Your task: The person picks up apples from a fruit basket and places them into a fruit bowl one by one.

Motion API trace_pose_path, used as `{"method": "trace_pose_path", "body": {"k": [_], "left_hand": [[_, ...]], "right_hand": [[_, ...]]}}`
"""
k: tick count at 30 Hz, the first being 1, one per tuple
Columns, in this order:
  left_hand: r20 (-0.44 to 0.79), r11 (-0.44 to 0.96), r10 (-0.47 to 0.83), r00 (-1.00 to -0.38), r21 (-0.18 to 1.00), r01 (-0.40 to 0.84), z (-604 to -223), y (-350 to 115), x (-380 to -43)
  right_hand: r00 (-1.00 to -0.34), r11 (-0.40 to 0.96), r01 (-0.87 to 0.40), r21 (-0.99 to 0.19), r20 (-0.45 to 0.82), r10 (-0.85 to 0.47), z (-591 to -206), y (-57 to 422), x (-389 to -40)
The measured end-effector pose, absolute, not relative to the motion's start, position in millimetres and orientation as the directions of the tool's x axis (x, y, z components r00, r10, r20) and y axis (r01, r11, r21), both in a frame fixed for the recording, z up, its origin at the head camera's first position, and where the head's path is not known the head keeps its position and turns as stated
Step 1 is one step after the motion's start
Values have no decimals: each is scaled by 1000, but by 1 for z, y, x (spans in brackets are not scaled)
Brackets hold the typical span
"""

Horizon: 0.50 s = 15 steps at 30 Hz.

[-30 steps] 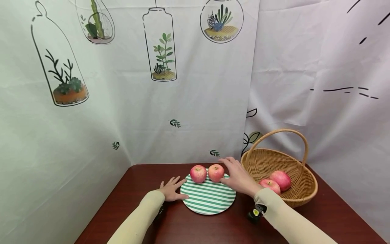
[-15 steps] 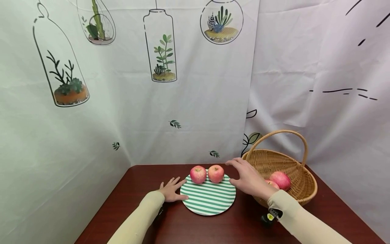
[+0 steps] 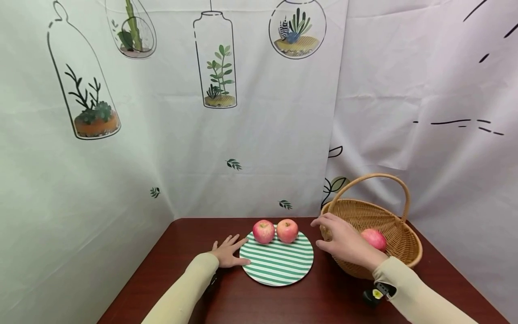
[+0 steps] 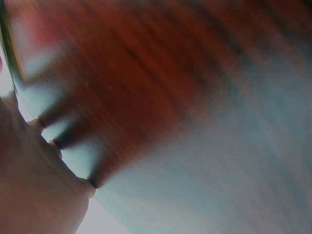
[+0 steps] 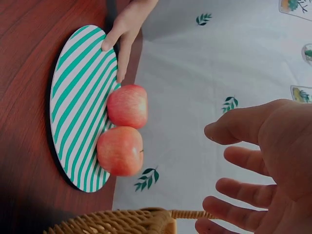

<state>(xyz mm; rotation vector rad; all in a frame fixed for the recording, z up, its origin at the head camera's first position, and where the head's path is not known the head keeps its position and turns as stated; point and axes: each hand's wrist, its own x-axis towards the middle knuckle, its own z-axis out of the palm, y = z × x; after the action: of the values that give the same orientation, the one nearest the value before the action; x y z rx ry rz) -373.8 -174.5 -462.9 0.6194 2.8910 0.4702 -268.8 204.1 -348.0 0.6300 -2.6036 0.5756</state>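
Two red apples sit side by side at the back of a round green-and-white striped board: the left apple and the right apple. My left hand rests with spread fingers at the left edge of the striped board. In the left wrist view that hand is seen from close by. My right hand holds nothing, its fingers loosely bent, in front of the wicker basket's left side. The right wrist view shows this hand apart from the apples. Another apple lies in the wicker basket.
The basket's arched handle rises at the right of the dark red-brown table. A pale curtain printed with plants hangs behind and beside the table. A dark wrist device is strapped on the right wrist.
My right hand has moved right, from beside the right apple to in front of the basket, now covering one of the basket's apples. The left hand and the board have stayed in place.
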Motion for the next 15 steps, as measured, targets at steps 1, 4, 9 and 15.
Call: {"method": "trace_pose_path", "body": {"k": [1, 4, 9, 15], "left_hand": [[-67, 862, 425, -903, 334, 381, -467, -176, -377], [-67, 860, 424, -903, 343, 378, -467, -176, -377], [-96, 867, 414, -905, 343, 360, -457, -173, -371], [-98, 874, 414, -905, 323, 364, -456, -173, -370]], "right_hand": [[-820, 815, -500, -291, 461, -339, -347, 206, -267], [-821, 819, -499, -284, 459, -341, -345, 210, -264], [-819, 819, -501, -279, 459, -345, -342, 219, -259], [-853, 831, -467, -301, 400, -335, -337, 231, -256]]}}
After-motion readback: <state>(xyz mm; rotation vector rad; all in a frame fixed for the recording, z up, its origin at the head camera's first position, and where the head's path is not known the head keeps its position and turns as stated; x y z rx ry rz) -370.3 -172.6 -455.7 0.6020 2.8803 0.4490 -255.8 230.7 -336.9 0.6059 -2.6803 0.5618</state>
